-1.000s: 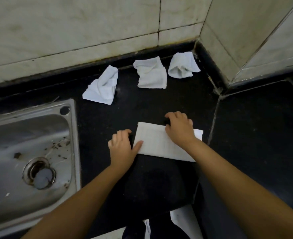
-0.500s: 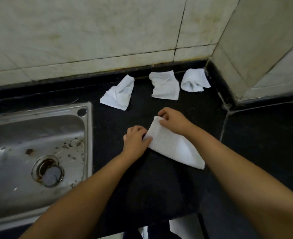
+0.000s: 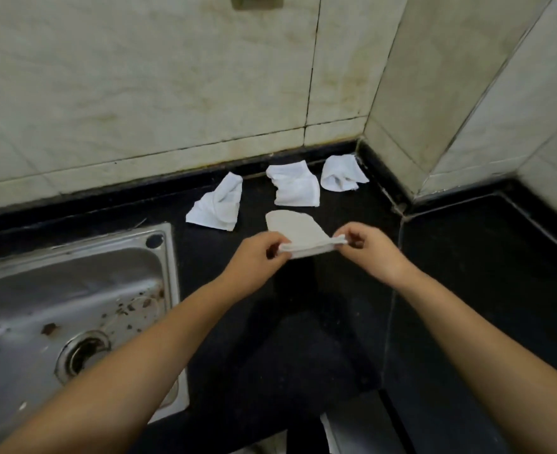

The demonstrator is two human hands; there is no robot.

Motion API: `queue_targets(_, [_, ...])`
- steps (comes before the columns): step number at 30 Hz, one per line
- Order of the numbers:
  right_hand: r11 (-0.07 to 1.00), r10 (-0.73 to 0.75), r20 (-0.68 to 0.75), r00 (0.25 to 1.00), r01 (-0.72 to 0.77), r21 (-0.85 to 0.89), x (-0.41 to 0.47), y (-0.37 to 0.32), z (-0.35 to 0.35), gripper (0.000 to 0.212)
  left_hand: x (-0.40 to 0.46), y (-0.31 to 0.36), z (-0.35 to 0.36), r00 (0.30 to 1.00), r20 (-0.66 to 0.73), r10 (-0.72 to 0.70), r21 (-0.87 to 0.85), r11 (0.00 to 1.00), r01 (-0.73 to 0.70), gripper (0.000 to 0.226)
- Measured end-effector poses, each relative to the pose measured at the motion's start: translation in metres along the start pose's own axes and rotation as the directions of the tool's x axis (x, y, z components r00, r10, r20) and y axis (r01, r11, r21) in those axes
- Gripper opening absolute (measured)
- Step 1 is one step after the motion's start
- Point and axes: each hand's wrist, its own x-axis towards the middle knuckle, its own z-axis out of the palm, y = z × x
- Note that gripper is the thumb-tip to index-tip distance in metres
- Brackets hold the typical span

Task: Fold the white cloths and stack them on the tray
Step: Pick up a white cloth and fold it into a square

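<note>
Your left hand (image 3: 256, 257) pinches one end of the folded white cloth (image 3: 298, 235) between thumb and fingers (image 3: 278, 241), and your right hand (image 3: 370, 249) pinches the other end the same way, so the near edge is stretched between them while the far part curves up in a rounded flap. The cloth is lifted clear of the black counter (image 3: 303, 322), which looks smooth and dark, with open room below and toward you. Beyond your hands three more white cloths lie crumpled near the wall: the left cloth (image 3: 216, 206) in a loose wedge, the middle cloth (image 3: 295, 185) roughly square, and the right cloth (image 3: 341, 173) bunched close to the corner, each apart from the others. All have a soft, woven look. To your left a steel sink (image 3: 74, 306) is set into the counter, its basin speckled with debris around the drain (image 3: 83, 353). Pale marbled wall tiles (image 3: 139, 77) rise behind, meeting at a corner on the right. No writing can be read anywhere.
</note>
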Motion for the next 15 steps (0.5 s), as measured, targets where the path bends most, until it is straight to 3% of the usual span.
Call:
queue_targets(4, [0.984, 0.175, 0.218, 0.960, -0.164, -0.068, -0.053, 0.043, 0.040, 0.016, -0.050, -0.040, 0.040, 0.960, 0.272, -0.058, 0.070, 0.997, 0.040, 0.007])
queue_targets(7, [0.970, 0.241, 0.315, 0.918, -0.234, -0.059, -0.062, 0.056, 0.050, 0.005, -0.061, -0.054, 0.050, 0.930, 0.354, -0.099, 0.048, 0.995, 0.087, 0.004])
queue_targets(9, [0.969, 0.240, 0.292, 0.926, -0.246, -0.016, -0.048, 0.056, 0.046, 0.009, -0.050, -0.055, 0.049, 0.935, 0.323, -0.150, -0.013, 0.987, 0.162, 0.008])
queue_targets(12, [0.967, 0.235, 0.188, 0.954, -0.249, 0.052, -0.012, 0.056, 0.041, 0.020, -0.017, -0.053, 0.043, 0.963, 0.163, -0.216, -0.052, 0.972, 0.227, 0.008])
queue_targets(15, [0.958, 0.277, 0.091, 0.956, -0.282, 0.043, 0.028, 0.057, 0.047, 0.010, 0.023, -0.056, 0.041, 0.960, 0.053, -0.276, -0.001, 0.961, 0.277, 0.007])
